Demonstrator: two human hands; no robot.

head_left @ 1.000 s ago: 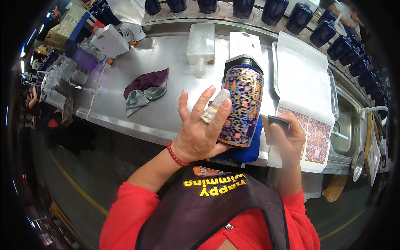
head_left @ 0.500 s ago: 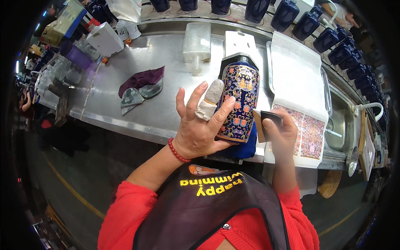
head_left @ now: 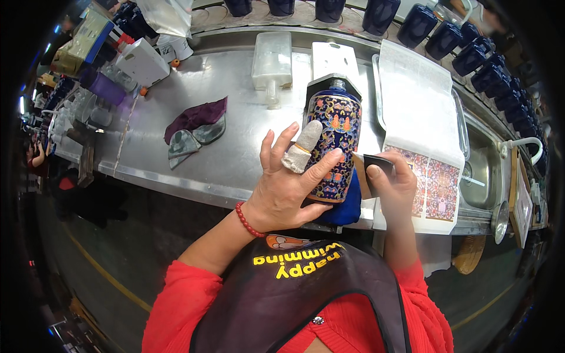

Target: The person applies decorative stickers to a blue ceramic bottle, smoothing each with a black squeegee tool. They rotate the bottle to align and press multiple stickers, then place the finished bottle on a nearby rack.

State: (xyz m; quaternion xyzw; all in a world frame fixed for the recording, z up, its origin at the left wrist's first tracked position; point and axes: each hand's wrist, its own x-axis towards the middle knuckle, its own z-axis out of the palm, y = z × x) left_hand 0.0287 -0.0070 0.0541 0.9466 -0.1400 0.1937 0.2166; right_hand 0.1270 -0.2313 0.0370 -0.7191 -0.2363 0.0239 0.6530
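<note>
A dark blue bottle (head_left: 335, 135) with a bright floral pattern lies tilted in front of me, neck pointing away, against a black angular support (head_left: 318, 86). Blue cloth (head_left: 346, 206) shows under its near end. My left hand (head_left: 282, 191), its fingers spread, rests against the bottle's left side and front; one finger wears a grey cloth wrap (head_left: 306, 141). Between the thumb and fingers of my right hand (head_left: 395, 185) is a flat scraper (head_left: 364, 176), tan and black, its edge at the bottle's right side. Whether the edge touches the bottle I cannot tell.
Patterned sheets (head_left: 441, 191) under white paper (head_left: 415, 88) lie right, beside a sink (head_left: 484, 176). A clear bottle-shaped block (head_left: 272, 65) and white box (head_left: 334, 59) stand behind. Purple-and-grey cloth (head_left: 197, 126) lies left. Dark blue bottles (head_left: 416, 25) line the back.
The bottle and both hands appear slightly lower and turned a little in the picture, as the whole view has shifted. My left index fingertip stays on the bottle, and my right hand keeps the scraper.
</note>
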